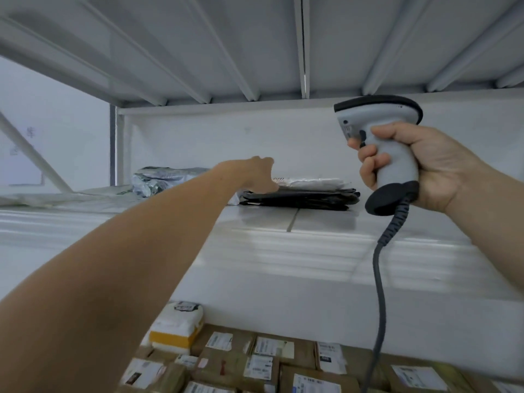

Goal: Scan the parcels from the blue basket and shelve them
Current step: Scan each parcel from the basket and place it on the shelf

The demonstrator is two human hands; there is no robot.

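Note:
My left hand [259, 173] reaches deep onto the white shelf [326, 222], fingers curled at the left end of a flat white parcel [310, 182]. That parcel lies on top of a stack of black poly-bag parcels [300, 198] near the shelf's back wall. The fingertips are hidden behind the hand. My right hand [419, 168] grips the handle of a grey barcode scanner [380, 137], held upright to the right of the stack, its dark coiled cable [380, 268] hanging down. The blue basket is out of view.
A silver-grey bag parcel [161, 180] and flat pale parcels [56, 198] lie at the shelf's left. The ribbed underside of the upper shelf [255, 46] is close overhead. Below, several labelled cardboard boxes [263, 361] and a white-and-yellow parcel [177, 326] fill the lower level.

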